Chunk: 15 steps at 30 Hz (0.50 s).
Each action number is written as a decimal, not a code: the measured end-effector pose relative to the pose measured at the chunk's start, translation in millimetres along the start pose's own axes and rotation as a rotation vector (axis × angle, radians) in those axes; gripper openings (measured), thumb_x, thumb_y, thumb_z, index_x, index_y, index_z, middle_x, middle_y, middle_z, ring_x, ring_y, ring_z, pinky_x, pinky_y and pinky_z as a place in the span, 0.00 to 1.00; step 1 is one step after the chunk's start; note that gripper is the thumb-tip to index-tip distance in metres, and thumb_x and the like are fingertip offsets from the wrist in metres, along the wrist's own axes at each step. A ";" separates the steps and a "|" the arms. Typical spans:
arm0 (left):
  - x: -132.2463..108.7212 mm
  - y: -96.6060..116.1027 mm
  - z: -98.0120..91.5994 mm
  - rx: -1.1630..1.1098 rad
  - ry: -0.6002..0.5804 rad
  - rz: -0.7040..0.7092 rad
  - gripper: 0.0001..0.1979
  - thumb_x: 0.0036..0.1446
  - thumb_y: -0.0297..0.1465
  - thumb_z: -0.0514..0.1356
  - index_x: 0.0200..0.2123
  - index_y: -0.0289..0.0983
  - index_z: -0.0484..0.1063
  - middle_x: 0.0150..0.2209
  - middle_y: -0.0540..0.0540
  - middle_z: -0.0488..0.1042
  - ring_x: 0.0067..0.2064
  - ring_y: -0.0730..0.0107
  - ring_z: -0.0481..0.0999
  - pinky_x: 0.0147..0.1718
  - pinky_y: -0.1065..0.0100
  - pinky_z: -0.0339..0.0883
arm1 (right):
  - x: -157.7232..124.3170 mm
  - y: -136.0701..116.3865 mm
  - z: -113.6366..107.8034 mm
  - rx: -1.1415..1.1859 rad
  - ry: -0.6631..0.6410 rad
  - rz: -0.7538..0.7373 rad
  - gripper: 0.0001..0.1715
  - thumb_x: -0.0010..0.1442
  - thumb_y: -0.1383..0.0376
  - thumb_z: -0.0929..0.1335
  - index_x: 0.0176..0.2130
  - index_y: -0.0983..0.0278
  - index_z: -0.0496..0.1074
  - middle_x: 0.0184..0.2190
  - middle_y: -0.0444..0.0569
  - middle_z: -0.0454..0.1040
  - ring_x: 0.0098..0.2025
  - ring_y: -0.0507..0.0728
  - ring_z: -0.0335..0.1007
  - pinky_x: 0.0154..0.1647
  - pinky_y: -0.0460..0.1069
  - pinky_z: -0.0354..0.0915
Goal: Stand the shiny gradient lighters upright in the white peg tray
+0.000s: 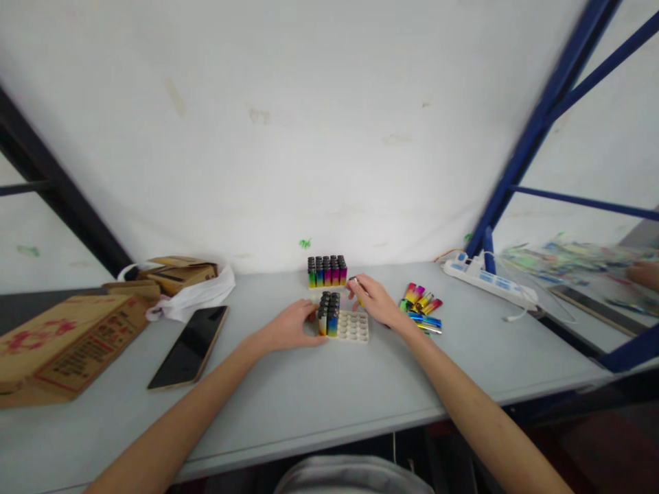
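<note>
A white tray (pixel 353 327) with round holes lies on the table. Several colourful lighters (pixel 328 315) with black tops stand upright in its left part, while the holes on the right are bare. My left hand (pixel 292 325) is closed about the tray's left end, thumb at the front and fingers behind. Above the tray's back right, my right hand (pixel 375 299) pinches a lighter (pixel 355 280), mostly hidden by the fingers. Loose lighters (pixel 423 307) lie in a pile to the right of that hand. Behind the tray stands a full block of upright lighters (pixel 327 273).
At left are a dark-screened phone or tablet (pixel 190 346), a cardboard box (pixel 72 343), an opened carton (pixel 178 273) and a white plastic bag (pixel 209 293). A power strip (pixel 489 280) with cables lies at right, by a blue metal frame (pixel 535 137). Another person's hand (pixel 644 274) shows at far right.
</note>
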State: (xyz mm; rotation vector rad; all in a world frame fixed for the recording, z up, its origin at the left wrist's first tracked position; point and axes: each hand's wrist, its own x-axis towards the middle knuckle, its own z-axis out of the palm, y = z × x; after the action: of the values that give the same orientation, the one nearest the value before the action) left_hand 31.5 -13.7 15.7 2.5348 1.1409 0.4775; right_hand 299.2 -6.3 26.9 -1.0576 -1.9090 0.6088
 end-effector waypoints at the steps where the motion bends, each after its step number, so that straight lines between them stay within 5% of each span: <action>1: 0.2 -0.3 0.2 0.003 -0.001 0.000 0.24 0.51 0.50 0.70 0.41 0.36 0.77 0.40 0.42 0.77 0.43 0.51 0.77 0.44 0.59 0.71 | 0.0 0.3 -1.7 -0.041 -0.015 -0.040 0.31 0.75 0.41 0.58 0.34 0.60 0.68 0.34 0.48 0.71 0.39 0.57 0.68 0.44 0.50 0.64; 8: 0.1 -2.3 2.1 -0.004 0.006 -0.011 0.26 0.51 0.51 0.70 0.42 0.36 0.77 0.42 0.41 0.78 0.44 0.50 0.77 0.46 0.57 0.72 | -2.3 6.8 -3.9 -0.162 -0.198 -0.018 0.27 0.77 0.47 0.60 0.32 0.60 0.67 0.24 0.42 0.70 0.28 0.54 0.65 0.35 0.49 0.58; 15: -0.1 -1.4 2.2 -0.024 0.007 -0.014 0.25 0.50 0.50 0.71 0.42 0.36 0.78 0.41 0.41 0.79 0.43 0.51 0.77 0.46 0.57 0.72 | -0.4 10.4 -7.6 -0.230 -0.232 -0.034 0.22 0.75 0.52 0.66 0.33 0.62 0.72 0.28 0.47 0.78 0.30 0.55 0.70 0.36 0.49 0.60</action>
State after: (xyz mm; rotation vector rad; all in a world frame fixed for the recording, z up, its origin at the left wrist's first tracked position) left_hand 31.4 -13.2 13.1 2.5050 1.1482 0.4937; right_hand 310.3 -1.0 23.1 -1.1345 -2.2365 0.5193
